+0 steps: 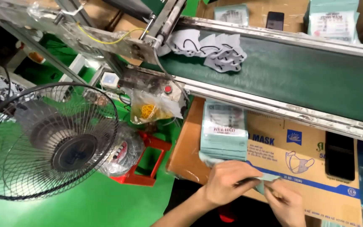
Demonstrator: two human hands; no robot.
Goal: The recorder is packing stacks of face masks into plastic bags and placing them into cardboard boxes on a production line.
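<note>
My left hand point(227, 181) and my right hand point(285, 202) meet low in the view over a brown cardboard carton point(316, 176). Together they pinch a thin pale-green plastic pouch point(269, 178), which shows only between the fingers. Just above the hands lies a stack of pale-green mask packets point(224, 130) on the carton. Further up, a pile of grey face masks with black ear loops point(215, 49) rests on the dark green conveyor belt point(299, 75).
A black wire-guard fan point(47, 143) fills the left side over the green floor. A clear bag of yellow rubber bands point(150, 110) hangs under the conveyor frame, above a red stand point(148, 168). A black phone point(339, 155) lies on the carton, and more packets point(332, 19) sit behind the belt.
</note>
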